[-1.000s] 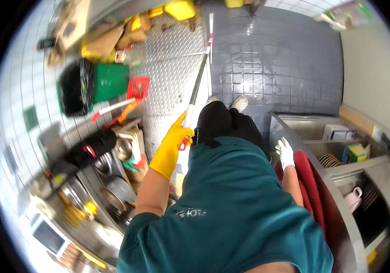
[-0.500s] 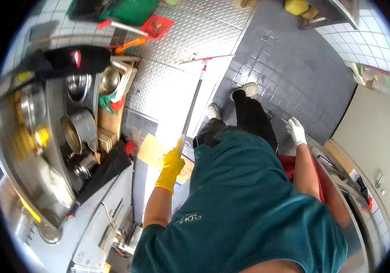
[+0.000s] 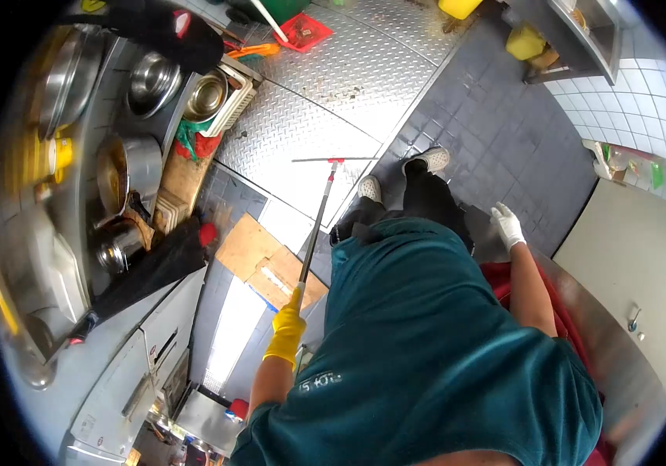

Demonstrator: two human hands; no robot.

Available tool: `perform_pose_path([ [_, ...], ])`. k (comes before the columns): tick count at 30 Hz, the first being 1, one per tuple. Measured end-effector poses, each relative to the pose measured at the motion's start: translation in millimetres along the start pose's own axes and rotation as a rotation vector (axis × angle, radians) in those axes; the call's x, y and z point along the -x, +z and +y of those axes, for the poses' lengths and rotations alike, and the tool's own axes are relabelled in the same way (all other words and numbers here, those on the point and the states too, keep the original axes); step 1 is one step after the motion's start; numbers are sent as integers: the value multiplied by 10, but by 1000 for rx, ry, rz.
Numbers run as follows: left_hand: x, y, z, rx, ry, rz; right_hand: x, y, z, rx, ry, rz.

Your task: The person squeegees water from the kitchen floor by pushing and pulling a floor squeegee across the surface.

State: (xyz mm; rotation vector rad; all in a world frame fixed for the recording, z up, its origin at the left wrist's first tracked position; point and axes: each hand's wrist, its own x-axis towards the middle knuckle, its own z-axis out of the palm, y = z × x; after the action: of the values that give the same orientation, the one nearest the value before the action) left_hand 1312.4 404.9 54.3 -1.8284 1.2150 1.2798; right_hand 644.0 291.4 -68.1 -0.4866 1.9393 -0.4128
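Note:
My left hand (image 3: 287, 330), in a yellow rubber glove, is wrapped round the grip end of a long-handled floor squeegee (image 3: 317, 233). The squeegee's dark pole runs forward, and its wide thin blade with a red joint lies on the silver diamond-plate floor (image 3: 302, 116), ahead of my feet. My right hand (image 3: 509, 225), in a white glove, hangs out to the right above the dark tiles. Its fingers are stretched and somewhat apart, with nothing in them. Flattened brown cardboard (image 3: 263, 260) lies on the floor beneath the pole, left of my body.
Shelving at left carries metal bowls (image 3: 154, 81), a large pot (image 3: 129, 169) and a yellow jug (image 3: 62, 154). A red dustpan (image 3: 304, 33) sits on the plate at the top. Wet dark tiles (image 3: 488, 140) are on the right, beside a pale door-like panel (image 3: 620, 256) and a metal table (image 3: 582, 39).
The squeegee has been drawn back toward me, its blade now nearer my feet. My left hand has moved back with it, and the view has shifted. My right hand stays open at the side.

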Motion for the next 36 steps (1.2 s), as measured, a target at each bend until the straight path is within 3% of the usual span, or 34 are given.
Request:
perform_pose_path([
  [4,-413,673,-551,171,119,177,334,83,156,28,30,-1],
  [8,-669,489,-437,129,224,234,692,182,136,35,56,45],
  [14,-1129,-586,207,-19,101,134,924,233,-121,42,85,55],
  [16,-1707,-606,-9,-17,189,233,771,201,-33,-16,42,39],
  [20,-988,-1253,315,-55,105,193,449,118,65,-84,-48,40],
  [27,-441,-798,36,-64,254,338,651,258,-20,-61,-37,65],
  [30,-571,-977,193,-176,241,312,675,358,76,-65,11,38],
  [32,-874,-1256,301,-254,365,345,689,384,47,-27,36,12],
  [33,-1181,-1454,388,-327,272,219,690,386,29,-9,48,2],
  [36,-1464,-2307,1029,-457,329,254,614,328,8,12,-67,39],
])
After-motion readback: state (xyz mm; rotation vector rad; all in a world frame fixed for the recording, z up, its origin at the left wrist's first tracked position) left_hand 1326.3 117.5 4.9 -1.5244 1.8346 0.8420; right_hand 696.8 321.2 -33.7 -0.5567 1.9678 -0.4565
